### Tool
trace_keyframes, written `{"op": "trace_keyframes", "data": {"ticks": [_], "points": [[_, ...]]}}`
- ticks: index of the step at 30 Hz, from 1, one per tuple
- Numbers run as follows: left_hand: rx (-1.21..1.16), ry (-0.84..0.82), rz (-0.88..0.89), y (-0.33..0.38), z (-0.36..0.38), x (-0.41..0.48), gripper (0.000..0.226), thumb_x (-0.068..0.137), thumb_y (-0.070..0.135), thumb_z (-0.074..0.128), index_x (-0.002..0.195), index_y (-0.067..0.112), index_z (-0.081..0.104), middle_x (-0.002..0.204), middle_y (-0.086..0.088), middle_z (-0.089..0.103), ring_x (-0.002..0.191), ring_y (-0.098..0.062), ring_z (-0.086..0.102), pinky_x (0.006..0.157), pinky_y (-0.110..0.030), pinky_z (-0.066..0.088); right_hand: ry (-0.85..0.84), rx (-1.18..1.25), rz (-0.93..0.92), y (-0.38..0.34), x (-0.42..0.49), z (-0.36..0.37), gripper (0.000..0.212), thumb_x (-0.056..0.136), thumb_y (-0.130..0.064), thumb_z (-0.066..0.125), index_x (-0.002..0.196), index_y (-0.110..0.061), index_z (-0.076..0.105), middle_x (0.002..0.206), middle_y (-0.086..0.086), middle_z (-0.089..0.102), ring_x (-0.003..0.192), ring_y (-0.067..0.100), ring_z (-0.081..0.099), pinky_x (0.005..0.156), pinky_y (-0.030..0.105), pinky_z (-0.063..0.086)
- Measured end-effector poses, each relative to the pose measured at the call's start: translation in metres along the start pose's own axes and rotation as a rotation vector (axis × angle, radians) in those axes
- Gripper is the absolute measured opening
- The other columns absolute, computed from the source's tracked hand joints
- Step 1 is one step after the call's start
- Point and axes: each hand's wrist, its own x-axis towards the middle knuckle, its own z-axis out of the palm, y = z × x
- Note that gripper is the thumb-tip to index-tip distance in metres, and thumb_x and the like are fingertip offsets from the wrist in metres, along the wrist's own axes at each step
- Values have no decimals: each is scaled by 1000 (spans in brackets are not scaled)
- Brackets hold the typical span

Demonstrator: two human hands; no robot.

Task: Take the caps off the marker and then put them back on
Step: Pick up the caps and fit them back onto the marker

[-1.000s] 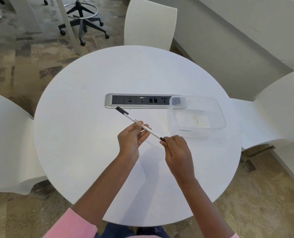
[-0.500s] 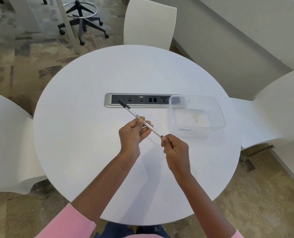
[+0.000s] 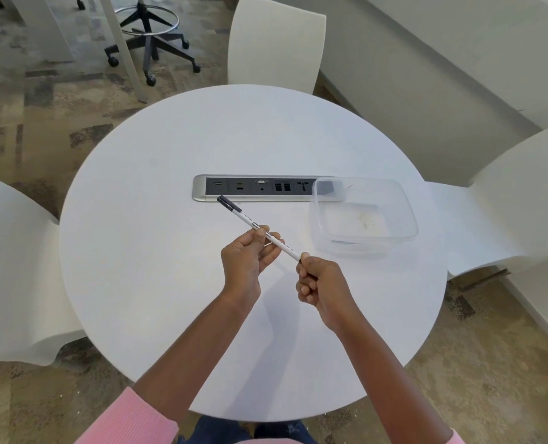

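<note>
A thin white marker (image 3: 247,221) is held slanted above the round white table (image 3: 157,251), its far end up-left. A black cap (image 3: 228,203) sits on that far end. My left hand (image 3: 248,257) pinches the marker's barrel near the middle. My right hand (image 3: 319,283) is closed around the near end, so the cap there is hidden inside the fingers. Whether that near cap is on or off I cannot tell.
A silver power and data strip (image 3: 260,188) is set into the table's middle. A clear plastic tub (image 3: 365,216) stands to its right, overlapping the strip's end. White chairs (image 3: 276,43) surround the table; a wheeled stool base (image 3: 151,40) stands far left.
Both hands and the marker shifted slightly. My right hand has closed further over the near end, hiding the black tip that showed before.
</note>
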Motion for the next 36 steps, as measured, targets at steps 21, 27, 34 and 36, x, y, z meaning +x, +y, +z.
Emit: {"op": "trace_keyframes", "data": {"ticks": [21,27,34,36], "points": [[-58,57,-2,1,-5,-3,14,91,4,52,82,4,63,55,2,70,55,-10,69,58,-17,58,341,-1097,-887,17,-6,-4,12,85,-8,55,80,0,61,63,12,56,57,28,52,42,30,43],[-47,52,-15,-1,-2,-4,14,91,4,51,82,4,62,54,2,70,54,-9,69,55,-16,57,341,-866,-777,17,-6,1,21,85,-11,47,72,2,59,59,10,50,56,23,43,51,28,32],[22,39,1,-1,-2,-4,17,91,3,51,80,5,63,52,4,69,52,-7,67,55,-15,56,277,-506,-455,16,-10,3,31,89,-8,51,59,-13,53,49,-4,42,47,9,36,48,21,30],[47,20,19,1,-1,-4,18,91,4,51,79,7,63,52,4,69,52,-7,67,54,-15,56,263,-380,-370,15,-9,3,37,89,-9,51,53,-15,52,45,-2,41,42,6,34,42,14,28]]}}
